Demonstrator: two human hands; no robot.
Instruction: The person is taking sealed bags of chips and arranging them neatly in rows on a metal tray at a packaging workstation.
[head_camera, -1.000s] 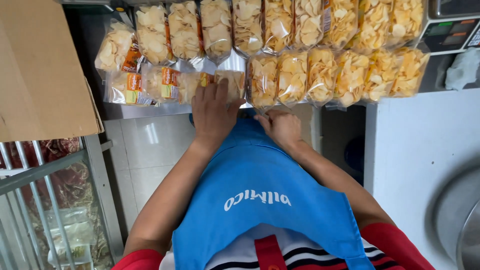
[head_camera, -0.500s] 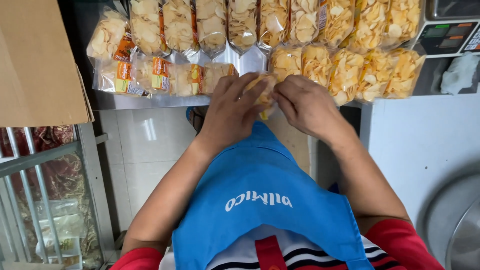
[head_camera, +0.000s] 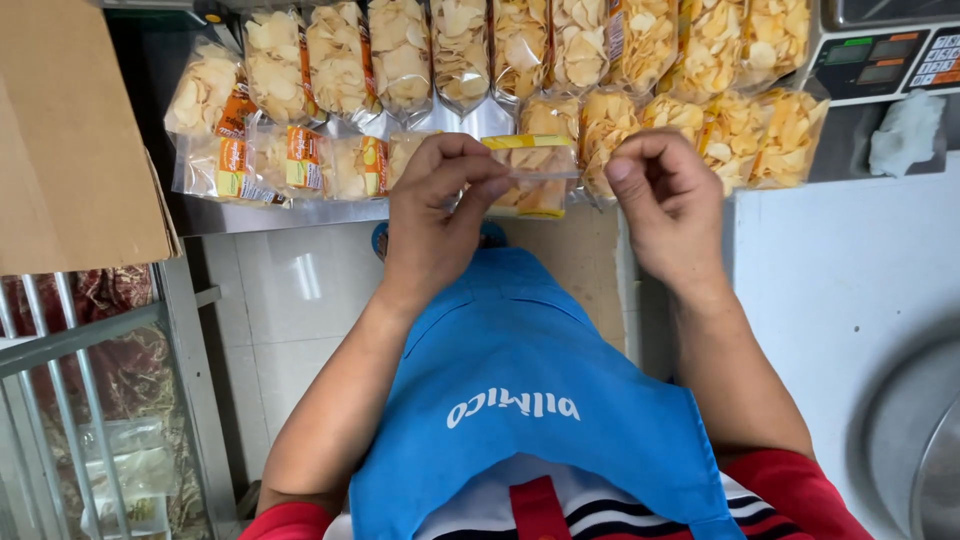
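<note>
Head view, looking down over my blue apron (head_camera: 520, 380). My left hand (head_camera: 435, 205) pinches the left end of a small clear plastic packet of pale yellow chips with a yellow top strip (head_camera: 530, 178); this grip is closed on it, thumb against fingertips. My right hand (head_camera: 665, 205) is curled beside the packet's right end, fingers drawn in with the thumb against them; whether this grip touches the film I cannot tell. The packet hangs between the two hands above the desk edge, its long axis running left to right, yellow strip uppermost. It lies directly right of the left grip and just left of the right grip, so the left hand is nearer. Behind it, rows of filled clear chip bags (head_camera: 500, 50) lie on the metal desk (head_camera: 300, 212); a brown cardboard box (head_camera: 70, 130) stands at left, a grey weighing scale (head_camera: 880, 60) at right.
</note>
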